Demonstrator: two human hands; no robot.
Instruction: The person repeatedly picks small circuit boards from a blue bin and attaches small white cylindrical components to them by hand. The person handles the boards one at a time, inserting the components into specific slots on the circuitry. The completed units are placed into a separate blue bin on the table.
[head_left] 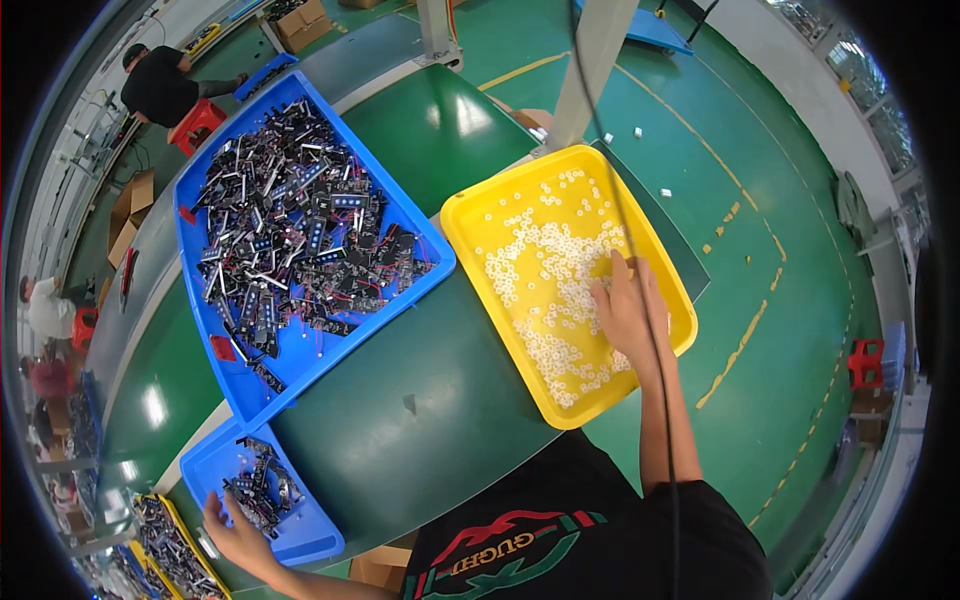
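Note:
On the right stands a yellow tray point(552, 385) with many small white rings point(545, 250) strewn over its bottom. My right hand point(632, 310) reaches into it from the near side, thumb and fingers apart, the tips down by the rings. Nothing shows held there. At the lower left, my left hand point(240, 540) is at the near edge of a small blue tray point(318, 540). Its fingers are spread and bent, with nothing visible between them. Inside that tray lies a small heap of dark circuit boards with wires point(262, 490).
A large blue bin point(335, 365) heaped with circuit boards and wires point(290, 220) stands on the green table point(420, 385). Yellow trays of similar parts point(175, 550) are at the lower left. A dark cable point(612, 170) hangs past my right hand. Another person point(160, 85) sits at the far left.

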